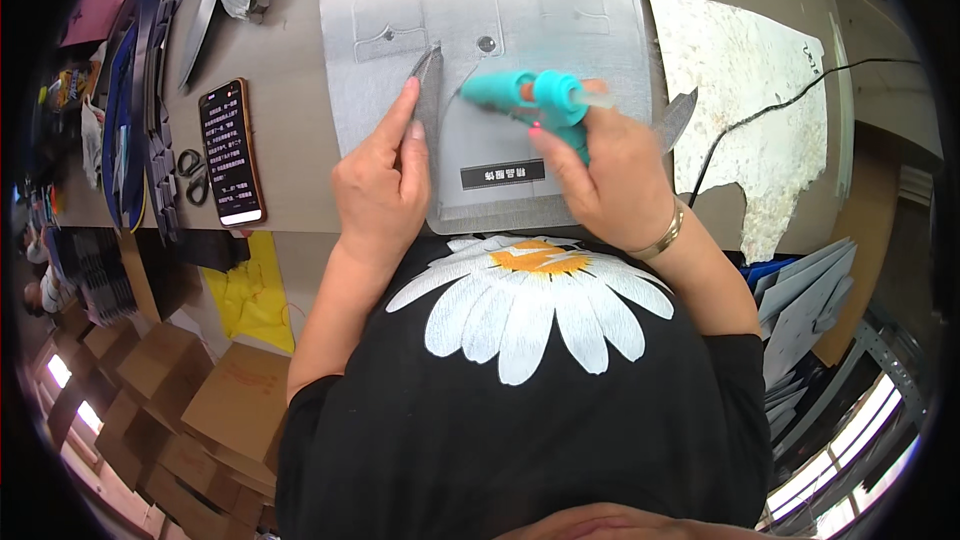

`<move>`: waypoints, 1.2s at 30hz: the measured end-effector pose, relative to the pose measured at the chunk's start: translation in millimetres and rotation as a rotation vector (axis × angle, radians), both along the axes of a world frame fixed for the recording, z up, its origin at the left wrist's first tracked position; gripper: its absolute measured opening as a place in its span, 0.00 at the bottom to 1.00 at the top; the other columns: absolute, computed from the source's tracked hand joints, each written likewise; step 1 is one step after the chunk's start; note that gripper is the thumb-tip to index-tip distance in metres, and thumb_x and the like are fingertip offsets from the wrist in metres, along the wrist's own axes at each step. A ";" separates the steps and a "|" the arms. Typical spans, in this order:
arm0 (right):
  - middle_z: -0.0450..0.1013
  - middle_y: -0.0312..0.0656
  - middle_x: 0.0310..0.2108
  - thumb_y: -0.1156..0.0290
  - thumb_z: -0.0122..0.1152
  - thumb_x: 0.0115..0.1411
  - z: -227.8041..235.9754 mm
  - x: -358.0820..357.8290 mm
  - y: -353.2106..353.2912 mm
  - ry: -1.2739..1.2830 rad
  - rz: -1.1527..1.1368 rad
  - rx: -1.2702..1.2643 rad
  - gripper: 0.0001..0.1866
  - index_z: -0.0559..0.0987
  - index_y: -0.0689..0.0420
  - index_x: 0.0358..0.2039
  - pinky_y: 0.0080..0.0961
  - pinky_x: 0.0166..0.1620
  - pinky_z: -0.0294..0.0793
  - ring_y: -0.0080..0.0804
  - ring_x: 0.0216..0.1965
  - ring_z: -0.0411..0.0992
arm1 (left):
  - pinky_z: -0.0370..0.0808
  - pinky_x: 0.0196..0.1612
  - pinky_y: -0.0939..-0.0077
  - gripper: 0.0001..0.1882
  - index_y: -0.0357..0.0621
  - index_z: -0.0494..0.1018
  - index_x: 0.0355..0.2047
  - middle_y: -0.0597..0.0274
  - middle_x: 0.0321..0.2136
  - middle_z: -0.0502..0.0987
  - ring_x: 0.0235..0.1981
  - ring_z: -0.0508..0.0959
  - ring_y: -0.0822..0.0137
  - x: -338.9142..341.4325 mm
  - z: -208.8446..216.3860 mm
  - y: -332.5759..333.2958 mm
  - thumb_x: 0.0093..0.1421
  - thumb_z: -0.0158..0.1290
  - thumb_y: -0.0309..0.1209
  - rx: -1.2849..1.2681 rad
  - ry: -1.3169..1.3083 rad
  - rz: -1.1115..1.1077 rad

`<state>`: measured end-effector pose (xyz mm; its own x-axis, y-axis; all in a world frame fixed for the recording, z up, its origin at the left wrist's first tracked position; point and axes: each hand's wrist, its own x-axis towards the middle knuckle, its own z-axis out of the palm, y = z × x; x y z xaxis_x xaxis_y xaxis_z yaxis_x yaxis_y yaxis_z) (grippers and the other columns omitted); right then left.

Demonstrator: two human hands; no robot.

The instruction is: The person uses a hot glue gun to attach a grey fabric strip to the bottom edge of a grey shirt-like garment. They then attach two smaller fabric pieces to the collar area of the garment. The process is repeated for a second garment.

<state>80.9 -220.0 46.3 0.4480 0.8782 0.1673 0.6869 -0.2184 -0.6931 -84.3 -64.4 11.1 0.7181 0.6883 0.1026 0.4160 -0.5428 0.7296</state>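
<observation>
My right hand (pixel 625 170) is wrapped around a teal hot glue gun (pixel 500 90), slightly blurred. Its nozzle points left, over a grey sheet piece (pixel 585 45) printed like a garment front with pockets and buttons. A pale glue stick seems to stick out of the gun's back. Along a darker folded edge (pixel 432 110) of the piece, my left hand (pixel 380 175) has its index finger stretched forward and its thumb close by, holding that edge. A black label (pixel 502 175) lies on the smooth grey panel near me.
At left lie a phone (pixel 232 155) with a lit screen, dark scissors (pixel 192 175) and stacked grey pieces (pixel 165 70). On the right, a glue-stained white board (pixel 745 90) has a black cord (pixel 765 112) across it. Cardboard boxes (pixel 235 400) stand low at left.
</observation>
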 end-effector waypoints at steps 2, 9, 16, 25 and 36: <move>0.74 0.50 0.22 0.65 0.62 0.63 -4.2 -2.6 1.4 -0.025 0.002 0.027 0.17 0.67 0.59 0.45 0.43 0.26 0.72 0.53 0.24 0.75 | 0.68 0.22 0.72 0.20 0.44 0.78 0.53 0.58 0.19 0.71 0.15 0.69 0.67 5.6 -0.5 5.5 0.59 0.58 0.24 0.115 -0.037 -0.025; 0.74 0.51 0.22 0.63 0.60 0.65 -8.0 6.3 -1.8 0.108 -0.164 0.044 0.18 0.67 0.63 0.46 0.42 0.26 0.72 0.54 0.24 0.76 | 0.65 0.25 0.83 0.16 0.43 0.82 0.48 0.67 0.24 0.70 0.22 0.67 0.79 23.2 4.1 11.4 0.58 0.62 0.23 0.019 -0.030 -0.009; 0.74 0.53 0.22 0.63 0.57 0.66 -13.3 3.9 7.3 0.296 -0.173 0.166 0.19 0.67 0.66 0.47 0.42 0.28 0.73 0.56 0.25 0.76 | 0.66 0.26 0.78 0.13 0.37 0.82 0.46 0.63 0.23 0.71 0.22 0.69 0.74 23.7 -5.2 15.9 0.59 0.60 0.23 0.009 -0.122 -0.047; 0.74 0.53 0.22 0.63 0.57 0.66 -13.7 6.1 7.3 0.351 -0.147 0.167 0.20 0.67 0.66 0.49 0.43 0.29 0.72 0.56 0.26 0.76 | 0.67 0.28 0.77 0.13 0.37 0.81 0.46 0.63 0.24 0.71 0.24 0.70 0.72 22.9 -5.5 14.7 0.61 0.58 0.23 0.015 -0.118 -0.044; 0.78 0.46 0.39 0.70 0.62 0.64 -1.8 20.6 -54.6 0.638 -0.303 0.338 0.19 0.73 0.64 0.53 0.29 0.43 0.75 0.32 0.37 0.77 | 0.68 0.26 0.76 0.16 0.40 0.81 0.49 0.63 0.25 0.70 0.23 0.69 0.73 25.4 2.2 11.6 0.60 0.59 0.23 0.077 -0.032 -0.052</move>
<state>101.5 -274.6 44.5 0.7594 0.6498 0.0332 0.0772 -0.0393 -0.9962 -58.9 -52.8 13.3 0.7484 0.6392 0.1769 0.3631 -0.6181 0.6972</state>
